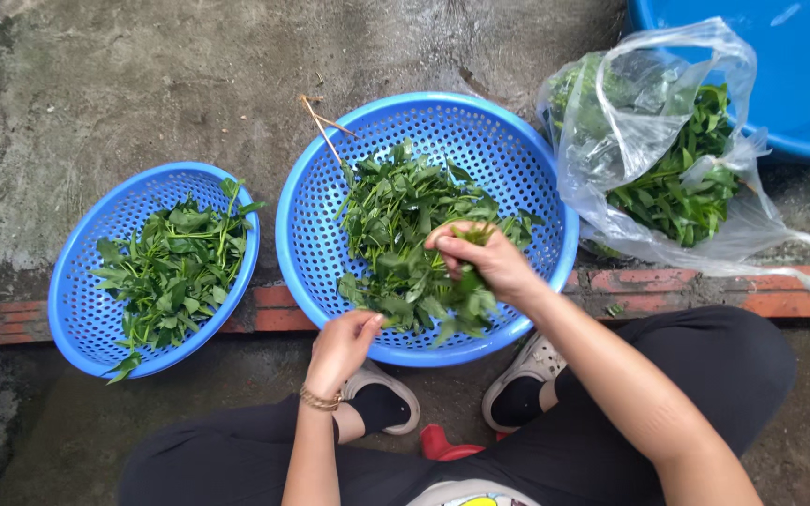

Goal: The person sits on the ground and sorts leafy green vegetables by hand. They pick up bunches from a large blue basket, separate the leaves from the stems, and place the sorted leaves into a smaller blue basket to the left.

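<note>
A large blue perforated basket (517,159) sits on the concrete in front of me, holding a pile of green leafy stems (391,211). My right hand (487,260) is inside it, fingers closed on a bunch of those greens. My left hand (341,349) rests at the basket's near rim, fingers curled against the leaves at the edge; whether it pinches a stem cannot be told. A gold bracelet circles that wrist.
A smaller blue basket (82,309) with more greens stands to the left. A clear plastic bag (667,150) of greens lies at the right, beside a big blue tub (799,84). A brick edge (686,281) runs under the baskets. My shoes and knees are below.
</note>
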